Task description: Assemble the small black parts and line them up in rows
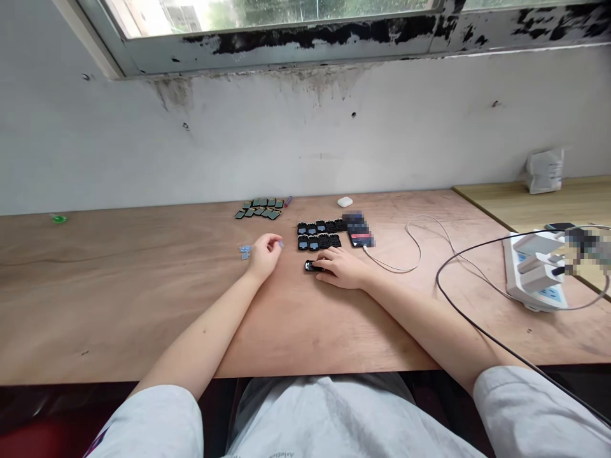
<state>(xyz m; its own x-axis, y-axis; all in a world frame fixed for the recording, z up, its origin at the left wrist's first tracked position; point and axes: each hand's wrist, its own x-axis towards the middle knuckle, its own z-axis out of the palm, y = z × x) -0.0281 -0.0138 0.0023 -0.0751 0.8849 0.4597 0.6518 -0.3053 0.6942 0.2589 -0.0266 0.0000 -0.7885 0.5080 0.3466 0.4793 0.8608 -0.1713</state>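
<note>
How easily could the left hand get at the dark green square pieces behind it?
Probably easily: the left hand is close to the dark green square pieces; the small blue pieces lie aside and the black trays to its right, so neither seems in the way.

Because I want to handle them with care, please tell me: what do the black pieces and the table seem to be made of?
The black pieces look like moulded plastic, with a dull dark finish, though they are small in view. The table looks like bare plywood: visible wood grain, light satin sheen.
</note>
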